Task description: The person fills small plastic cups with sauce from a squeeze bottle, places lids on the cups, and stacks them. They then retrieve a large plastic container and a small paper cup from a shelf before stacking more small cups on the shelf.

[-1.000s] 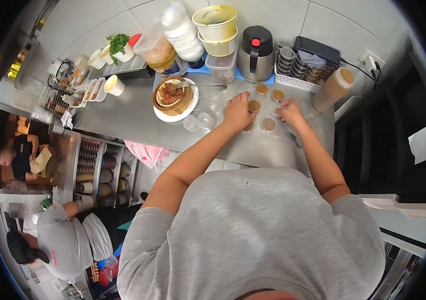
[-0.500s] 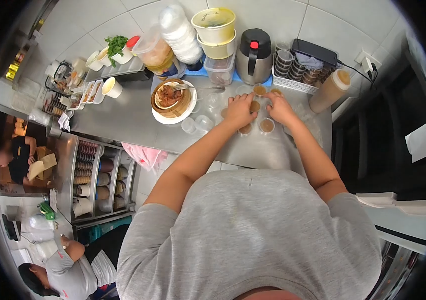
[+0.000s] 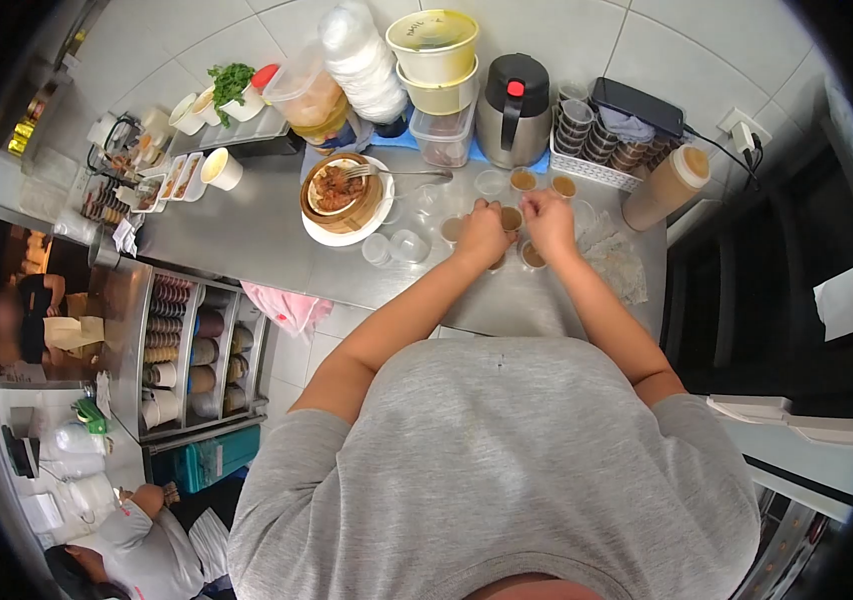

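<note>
Between my two hands stands a small clear cup of brown sauce (image 3: 512,219) on the steel counter. My left hand (image 3: 484,235) is closed against its left side with bent fingers. On the right, my right hand (image 3: 549,222) has its fingers curled together at the cup's edge; anything pinched in them is hidden. Around my hands are more filled cups: a rear sauce cup (image 3: 524,180), a right rear cup (image 3: 564,187), a left cup (image 3: 452,230) and a front cup (image 3: 533,255). Another is partly covered by my left hand. Clear lids (image 3: 492,182) lie nearby.
A bamboo steamer (image 3: 340,188) with food and a fork sits on a white plate (image 3: 319,236). Empty clear cups (image 3: 409,246) stand beside it. Behind are a steel jug (image 3: 513,120), stacked tubs and a squeeze bottle (image 3: 666,187). A co-worker (image 3: 142,540) is at lower left.
My right hand has moved left and down from the right rear cup to the middle cup, its fingers now curled. My left hand's spread fingers have drawn in around the middle cup.
</note>
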A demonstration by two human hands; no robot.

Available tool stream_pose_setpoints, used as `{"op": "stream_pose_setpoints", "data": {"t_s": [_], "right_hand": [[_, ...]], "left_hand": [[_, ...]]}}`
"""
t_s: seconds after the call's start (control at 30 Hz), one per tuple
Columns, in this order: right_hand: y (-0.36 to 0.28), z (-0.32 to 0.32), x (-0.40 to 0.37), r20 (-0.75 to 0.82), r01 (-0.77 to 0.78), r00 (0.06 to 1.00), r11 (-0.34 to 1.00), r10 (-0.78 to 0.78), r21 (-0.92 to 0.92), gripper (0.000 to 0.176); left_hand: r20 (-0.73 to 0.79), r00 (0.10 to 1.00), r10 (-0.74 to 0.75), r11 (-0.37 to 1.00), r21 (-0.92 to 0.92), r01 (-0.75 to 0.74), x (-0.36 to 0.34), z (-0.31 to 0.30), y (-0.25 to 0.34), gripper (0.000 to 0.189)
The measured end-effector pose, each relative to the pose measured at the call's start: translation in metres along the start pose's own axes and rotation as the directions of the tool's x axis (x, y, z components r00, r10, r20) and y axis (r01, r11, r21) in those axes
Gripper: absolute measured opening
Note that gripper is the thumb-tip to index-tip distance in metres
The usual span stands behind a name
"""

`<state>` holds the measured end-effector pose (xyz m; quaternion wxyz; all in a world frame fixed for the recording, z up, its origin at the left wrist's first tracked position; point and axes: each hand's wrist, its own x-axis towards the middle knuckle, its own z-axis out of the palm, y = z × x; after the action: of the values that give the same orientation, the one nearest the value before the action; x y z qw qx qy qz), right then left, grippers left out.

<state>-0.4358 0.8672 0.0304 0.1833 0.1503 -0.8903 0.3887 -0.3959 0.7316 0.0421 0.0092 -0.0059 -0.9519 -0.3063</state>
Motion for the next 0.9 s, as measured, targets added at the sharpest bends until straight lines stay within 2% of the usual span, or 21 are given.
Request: {"op": "stream_pose_setpoints", "data": {"t_s": [0.13, 0.2, 0.23, 0.3, 0.4, 0.5, 0.6, 0.7, 0.73, 0.83, 0.9], "right_hand": [[-0.013, 0.001, -0.020, 0.142, 0.218, 0.967, 0.976, -0.212, -0.026, 0.011], [-0.013, -0.003, -0.023, 0.230, 0.275, 0.943, 0.953, -0.241, -0.127, 0.012], [-0.012, -0.004, -0.023, 0.275, 0.306, 0.928, 0.936, -0.252, -0.173, 0.012], [-0.010, -0.003, -0.026, 0.256, 0.334, 0.924, 0.925, -0.283, -0.181, 0.013], [-0.006, -0.002, -0.027, 0.262, 0.365, 0.913, 0.913, -0.313, -0.182, 0.013], [-0.006, -0.003, -0.024, 0.336, 0.379, 0.893, 0.904, -0.300, -0.198, 0.014], [-0.009, -0.006, -0.023, 0.372, 0.405, 0.876, 0.886, -0.306, -0.225, 0.017], [-0.010, -0.004, -0.020, 0.369, 0.410, 0.876, 0.882, -0.309, -0.234, 0.018], [-0.010, -0.003, -0.019, 0.365, 0.406, 0.879, 0.883, -0.307, -0.234, 0.019], [-0.006, -0.009, -0.016, 0.387, 0.396, 0.867, 0.905, -0.314, -0.155, 0.018], [0.008, -0.024, -0.016, 0.380, 0.196, 0.896, 0.973, -0.228, 0.122, 0.020]], "left_hand": [[-0.013, 0.999, 0.031, 0.996, -0.078, -0.031, 0.007, 0.013, -0.013, 0.038], [-0.002, 0.999, 0.041, 0.995, -0.093, -0.041, 0.004, 0.011, -0.016, 0.040], [-0.054, 0.997, 0.054, 0.991, -0.118, -0.060, 0.003, 0.013, -0.017, 0.041], [-0.157, 0.985, 0.073, 0.982, -0.162, -0.099, 0.001, 0.015, -0.021, 0.045], [-0.115, 0.988, 0.103, 0.984, -0.135, -0.119, 0.001, 0.012, -0.019, 0.051], [-0.053, 0.995, 0.084, 0.990, -0.108, -0.090, 0.001, 0.005, -0.010, 0.046], [-0.062, 0.976, 0.210, 0.976, 0.067, -0.206, 0.001, 0.007, -0.014, 0.043], [-0.006, 0.958, 0.288, 0.917, 0.289, -0.274, 0.001, 0.008, -0.016, 0.039], [0.007, 0.953, 0.301, 0.911, 0.294, -0.290, 0.003, 0.006, -0.016, 0.039], [0.007, 0.936, 0.351, 0.895, 0.291, -0.338, 0.006, 0.001, -0.015, 0.038], [-0.032, 0.916, 0.400, 0.885, 0.273, -0.377, 0.004, -0.002, -0.012, 0.036]]}}
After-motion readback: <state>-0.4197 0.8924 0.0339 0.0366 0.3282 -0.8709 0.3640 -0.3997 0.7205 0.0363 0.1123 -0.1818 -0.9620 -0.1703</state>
